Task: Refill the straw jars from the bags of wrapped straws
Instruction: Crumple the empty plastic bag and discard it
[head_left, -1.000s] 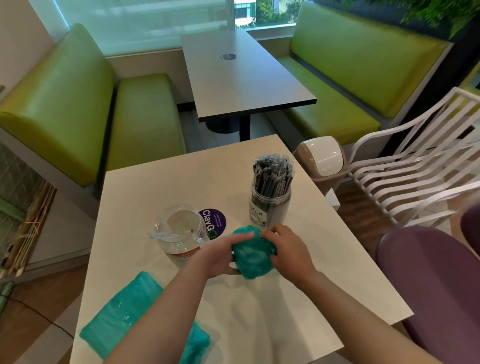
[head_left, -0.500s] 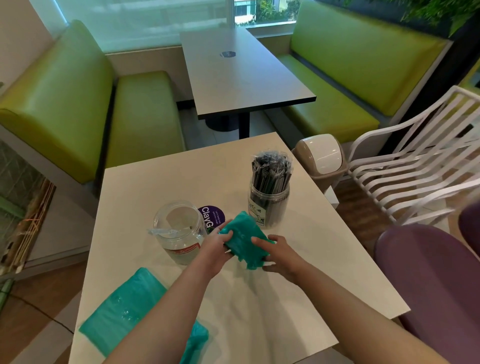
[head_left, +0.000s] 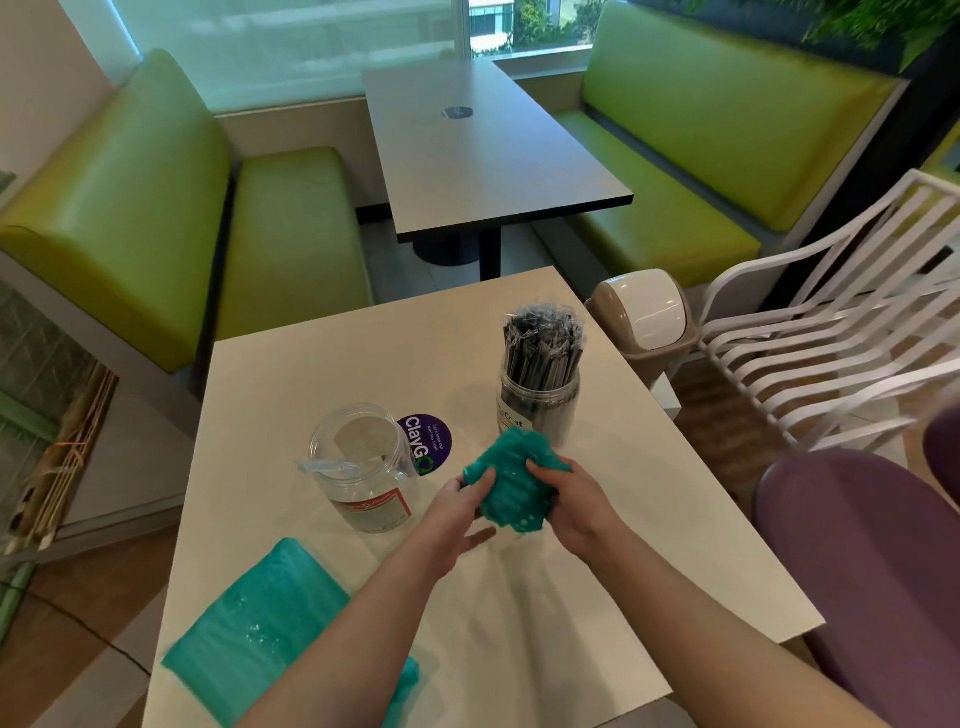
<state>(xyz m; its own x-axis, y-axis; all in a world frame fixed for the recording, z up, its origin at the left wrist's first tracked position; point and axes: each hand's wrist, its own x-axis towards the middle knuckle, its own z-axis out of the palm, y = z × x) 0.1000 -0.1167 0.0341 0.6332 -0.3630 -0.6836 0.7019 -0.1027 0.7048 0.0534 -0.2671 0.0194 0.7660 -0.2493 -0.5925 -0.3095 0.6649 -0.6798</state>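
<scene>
Crumpled teal bag (head_left: 511, 480) sits gripped between left hand (head_left: 457, 512) fingers and right hand (head_left: 569, 501) fingers.

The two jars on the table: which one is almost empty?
The left jar, beside the purple sticker, holds only one clear wrapped item. The right jar is packed with dark wrapped straws.

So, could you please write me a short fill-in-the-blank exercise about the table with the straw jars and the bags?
1. Both hands, the left hand and the right hand, hold a crumpled ____ bag.
2. The jar on the right is packed with wrapped straws of a ____ colour.
3. The clear jar stands to the ____ of the purple sticker.
4. A second bag lies flat near the table's ____ left corner.

Missing words: teal; dark grey; left; near
</scene>
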